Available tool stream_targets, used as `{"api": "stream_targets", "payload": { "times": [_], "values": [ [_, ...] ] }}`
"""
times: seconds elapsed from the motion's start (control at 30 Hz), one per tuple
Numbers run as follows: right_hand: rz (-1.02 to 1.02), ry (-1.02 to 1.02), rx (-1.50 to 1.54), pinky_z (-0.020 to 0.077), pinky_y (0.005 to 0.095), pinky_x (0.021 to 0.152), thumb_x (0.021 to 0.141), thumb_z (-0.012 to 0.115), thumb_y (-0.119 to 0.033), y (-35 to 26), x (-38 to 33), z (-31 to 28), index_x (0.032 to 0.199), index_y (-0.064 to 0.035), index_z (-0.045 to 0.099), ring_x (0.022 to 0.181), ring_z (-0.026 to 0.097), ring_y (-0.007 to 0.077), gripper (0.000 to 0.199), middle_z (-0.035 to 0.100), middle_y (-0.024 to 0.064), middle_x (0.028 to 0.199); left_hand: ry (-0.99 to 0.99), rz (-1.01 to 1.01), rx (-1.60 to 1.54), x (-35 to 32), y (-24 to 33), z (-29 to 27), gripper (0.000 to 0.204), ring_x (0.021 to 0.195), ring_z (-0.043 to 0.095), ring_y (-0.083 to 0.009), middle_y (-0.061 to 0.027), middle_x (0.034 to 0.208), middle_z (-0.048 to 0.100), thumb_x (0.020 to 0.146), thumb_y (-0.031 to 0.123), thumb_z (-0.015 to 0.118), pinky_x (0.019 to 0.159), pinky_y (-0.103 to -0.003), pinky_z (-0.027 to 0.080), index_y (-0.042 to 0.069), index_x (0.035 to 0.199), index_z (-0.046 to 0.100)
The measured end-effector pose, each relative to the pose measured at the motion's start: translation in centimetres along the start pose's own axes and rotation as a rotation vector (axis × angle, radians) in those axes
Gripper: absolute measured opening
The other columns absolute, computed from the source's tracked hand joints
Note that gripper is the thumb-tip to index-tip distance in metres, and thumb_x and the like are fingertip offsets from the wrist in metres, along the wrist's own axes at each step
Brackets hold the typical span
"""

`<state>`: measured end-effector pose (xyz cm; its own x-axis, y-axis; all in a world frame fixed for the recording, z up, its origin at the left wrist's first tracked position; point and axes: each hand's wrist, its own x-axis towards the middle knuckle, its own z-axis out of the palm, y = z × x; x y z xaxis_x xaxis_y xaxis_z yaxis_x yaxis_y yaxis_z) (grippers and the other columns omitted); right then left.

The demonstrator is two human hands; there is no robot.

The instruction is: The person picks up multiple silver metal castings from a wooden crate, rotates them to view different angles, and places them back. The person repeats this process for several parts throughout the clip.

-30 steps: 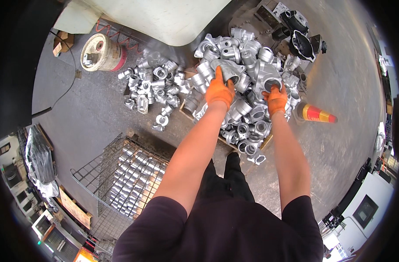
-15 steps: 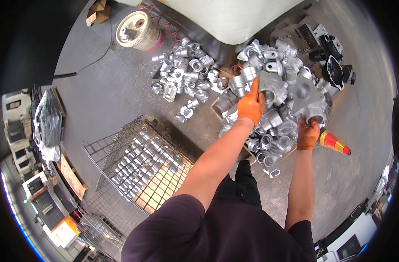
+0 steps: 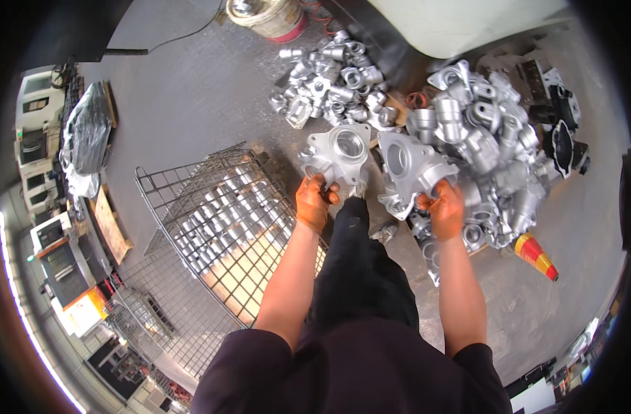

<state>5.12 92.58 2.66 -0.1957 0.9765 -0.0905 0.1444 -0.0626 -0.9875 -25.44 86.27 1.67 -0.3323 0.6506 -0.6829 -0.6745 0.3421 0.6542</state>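
Right now each hand has one metal casting lifted off the pile. The left hand [image 3: 313, 204], in an orange glove, is closed around the lower edge of a flanged casting [image 3: 337, 153] with a round bore, holding it up in front of the body, just right of the wire cage. The right hand [image 3: 445, 209], gloved the same, is wrapped around the rim of a second casting [image 3: 411, 169] of much the same shape; it hangs near the first one, above the near edge of the big pile [image 3: 495, 145]. Both grips look firm, fingers curled tight on metal.

As for progress, I would judge the sorting well begun but far from over. The wire cage [image 3: 219, 228] at the left already holds a layer of silver parts [image 3: 208, 217] across its floor, with plenty of room above them. The big pile on the right is large, and a smaller heap [image 3: 329, 83] lies farther off near a coil of strapping [image 3: 267, 14]. The two castings in hand are not yet in the cage.

The work goes on over a grey concrete floor [image 3: 191, 103], dusty and stained. An orange and yellow cone [image 3: 534, 255] lies on its side at the right. Machines [image 3: 60, 255] and a wrapped bundle [image 3: 88, 138] stand along the left edge, and dark castings [image 3: 560, 124] sit at the far right.
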Motion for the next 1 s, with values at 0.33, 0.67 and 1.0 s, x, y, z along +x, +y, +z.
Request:
{"api": "stream_targets", "payload": {
  "times": [0.33, 0.67, 1.0],
  "values": [
    [1.053, 0.276, 0.448, 0.0612, 0.0379, 0.064, 0.104, 0.056, -0.025, 18.1, 15.8, 16.0, 0.111, 0.0012, 0.064, 0.080, 0.076, 0.0278, 0.028, 0.074, 0.0187, 0.100, 0.197, -0.124, 0.390, 22.0, -3.1, -5.1, 0.028, 0.055, 0.058, -0.0160, -0.0068, 0.077, 0.065, 0.103, 0.027, 0.060, 0.048, -0.031, 0.045, 0.011, 0.126, 0.058],
    [1.220, 0.601, 0.239, 0.0569, 0.0348, 0.072, 0.105, 0.057, -0.024, 31.8, 24.0, 17.6, 0.122, -0.0028, 0.063, 0.092, 0.073, 0.0237, 0.028, 0.072, 0.0146, 0.104, -0.007, -0.272, 0.953, 41.8, -12.7, 1.0, 0.031, 0.063, 0.062, -0.0199, -0.0074, 0.076, 0.063, 0.105, 0.029, 0.051, 0.053, -0.037, 0.047, 0.013, 0.130, 0.058],
    [0.290, 0.226, -0.200, 0.0572, 0.0303, 0.088, 0.100, 0.064, -0.008, 10.2, 14.2, 8.8, 0.132, 0.0021, 0.062, 0.103, 0.071, 0.0223, 0.034, 0.069, 0.0164, 0.121, -0.369, 0.264, 0.882, 48.0, -20.9, -4.6, 0.050, 0.082, 0.060, -0.0176, -0.0073, 0.097, 0.065, 0.101, 0.022, 0.061, 0.071, -0.033, 0.048, 0.010, 0.148, 0.047]
  ]
}}
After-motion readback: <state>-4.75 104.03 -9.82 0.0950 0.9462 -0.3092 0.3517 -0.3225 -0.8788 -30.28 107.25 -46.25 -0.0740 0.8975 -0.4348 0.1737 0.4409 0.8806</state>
